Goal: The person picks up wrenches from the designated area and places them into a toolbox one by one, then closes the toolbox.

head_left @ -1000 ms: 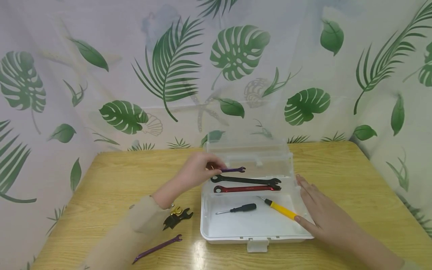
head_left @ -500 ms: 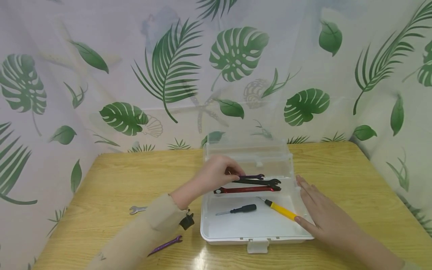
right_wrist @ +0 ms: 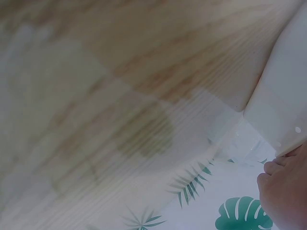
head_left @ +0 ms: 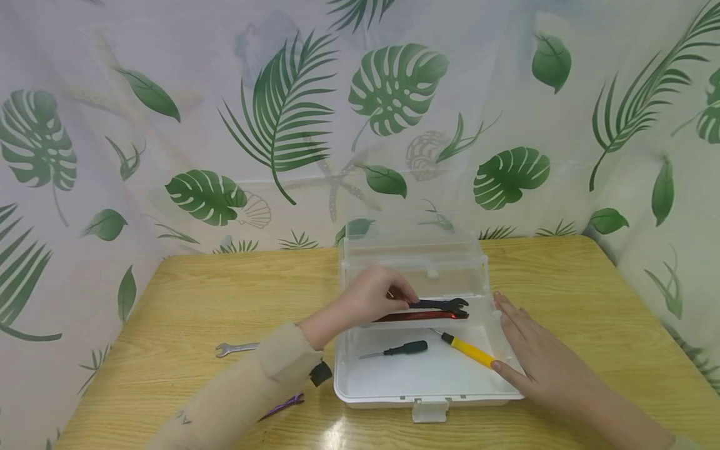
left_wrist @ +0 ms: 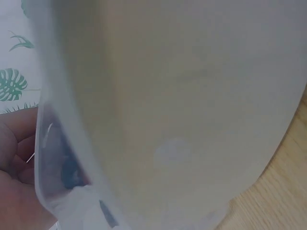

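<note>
My left hand [head_left: 400,297] reaches into an open white plastic box [head_left: 427,397] and pinches a small purple wrench, which its fingers almost wholly hide, low against a black wrench [head_left: 447,304]. A red wrench [head_left: 427,316] lies just in front of the black one. On the box floor lie a small black screwdriver [head_left: 400,348] and a yellow-handled screwdriver [head_left: 469,351]. My right hand [head_left: 514,340] rests flat with straight fingers against the box's right rim. The left wrist view is filled by the translucent box wall [left_wrist: 168,120], with my fingers [left_wrist: 17,143] at its left edge.
The clear lid [head_left: 413,247] stands up behind the box. A silver wrench [head_left: 236,348] and a longer purple wrench [head_left: 281,406] lie on the wooden table [head_left: 197,300] left of the box. A leaf-print curtain [head_left: 281,125] backs the table.
My left hand has carried the small purple wrench rightward and down into the box, onto the black wrench. The silver wrench on the table came into view. The right hand has stayed still.
</note>
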The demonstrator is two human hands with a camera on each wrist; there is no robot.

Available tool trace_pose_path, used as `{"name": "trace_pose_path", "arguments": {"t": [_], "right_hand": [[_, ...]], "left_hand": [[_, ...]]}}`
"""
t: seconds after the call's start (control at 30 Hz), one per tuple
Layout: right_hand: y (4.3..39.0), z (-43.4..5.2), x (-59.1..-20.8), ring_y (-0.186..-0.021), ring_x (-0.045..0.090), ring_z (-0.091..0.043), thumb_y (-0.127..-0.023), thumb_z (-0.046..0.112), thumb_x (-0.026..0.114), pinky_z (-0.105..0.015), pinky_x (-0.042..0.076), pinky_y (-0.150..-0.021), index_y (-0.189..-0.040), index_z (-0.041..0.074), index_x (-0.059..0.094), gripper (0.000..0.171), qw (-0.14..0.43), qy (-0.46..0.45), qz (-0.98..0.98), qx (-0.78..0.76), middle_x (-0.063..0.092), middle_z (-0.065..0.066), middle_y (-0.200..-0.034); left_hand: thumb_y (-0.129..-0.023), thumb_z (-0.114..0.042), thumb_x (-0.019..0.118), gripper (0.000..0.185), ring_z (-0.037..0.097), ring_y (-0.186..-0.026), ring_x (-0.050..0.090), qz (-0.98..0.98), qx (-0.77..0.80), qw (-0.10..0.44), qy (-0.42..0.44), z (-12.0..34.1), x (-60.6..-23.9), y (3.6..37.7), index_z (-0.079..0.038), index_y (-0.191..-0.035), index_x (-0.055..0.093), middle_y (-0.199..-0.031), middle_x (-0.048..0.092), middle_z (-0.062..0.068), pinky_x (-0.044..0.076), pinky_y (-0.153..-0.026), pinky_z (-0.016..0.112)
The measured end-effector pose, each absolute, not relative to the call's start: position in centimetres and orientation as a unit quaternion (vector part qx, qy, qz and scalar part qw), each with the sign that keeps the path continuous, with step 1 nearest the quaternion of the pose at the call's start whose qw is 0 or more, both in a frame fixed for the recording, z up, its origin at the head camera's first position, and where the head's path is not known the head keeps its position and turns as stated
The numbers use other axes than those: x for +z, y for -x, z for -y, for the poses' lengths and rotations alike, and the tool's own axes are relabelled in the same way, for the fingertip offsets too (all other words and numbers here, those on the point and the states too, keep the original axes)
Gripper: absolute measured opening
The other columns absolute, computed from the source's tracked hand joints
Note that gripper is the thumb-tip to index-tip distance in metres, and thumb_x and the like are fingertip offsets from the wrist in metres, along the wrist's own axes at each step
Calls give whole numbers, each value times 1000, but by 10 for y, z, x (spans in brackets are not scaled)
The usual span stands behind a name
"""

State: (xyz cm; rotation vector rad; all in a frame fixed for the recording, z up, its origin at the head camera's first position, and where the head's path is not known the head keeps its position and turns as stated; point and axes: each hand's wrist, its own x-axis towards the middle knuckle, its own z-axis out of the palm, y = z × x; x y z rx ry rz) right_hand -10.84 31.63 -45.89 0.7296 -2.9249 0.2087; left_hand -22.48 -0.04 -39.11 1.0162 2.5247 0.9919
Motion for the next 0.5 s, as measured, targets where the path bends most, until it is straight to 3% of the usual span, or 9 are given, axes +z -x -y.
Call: {"name": "trace_pose_path", "arguments": {"t": [0.3,0.5], "right_hand": [[109,-317,-461,-161,28,-32,-103,46,64,-6,-15,-122,-167,-2,19,92,73,-250,963,72,14,-15,-179],[108,-318,-462,-163,26,-31,-103,47,64,-6,-15,-122,-166,-4,24,91,75,-251,963,69,15,-14,-179]], "left_hand": [[-97,0,74,13,21,-103,77,-865,342,120,-348,-1,-394,227,-5,-106,83,-108,82,8,60,-88,20],[-98,-1,74,13,21,-102,77,-861,357,123,-342,3,-394,228,-4,-108,82,-109,82,10,60,-87,19]]}}
